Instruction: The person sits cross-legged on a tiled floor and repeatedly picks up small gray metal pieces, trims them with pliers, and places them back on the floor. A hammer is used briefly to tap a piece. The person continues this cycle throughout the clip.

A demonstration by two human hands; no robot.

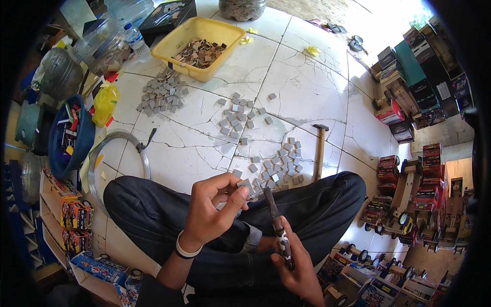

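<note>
Over my lap, my left hand (217, 204) pinches a small grey square piece (245, 185) between thumb and fingers. My right hand (299, 271) grips a slim dark tool (273, 207) by its brown-and-white mottled handle. The tool's narrow end points up and away from me, close to the grey piece but apart from it; its exact kind is unclear. Just beyond my crossed legs, loose grey square pieces (279, 166) are scattered on the tiled floor. More of them form a heap (162, 93) farther off to the left.
A hammer (320, 151) lies beyond my right knee. Coiled clear tubing or wire (92, 169) rests by my left knee. A yellow basin (204, 77) holds brown pieces; a blue tub (64, 166) stands left. Toy trucks (429, 176) and boxes crowd the right side, more toy trucks the left.
</note>
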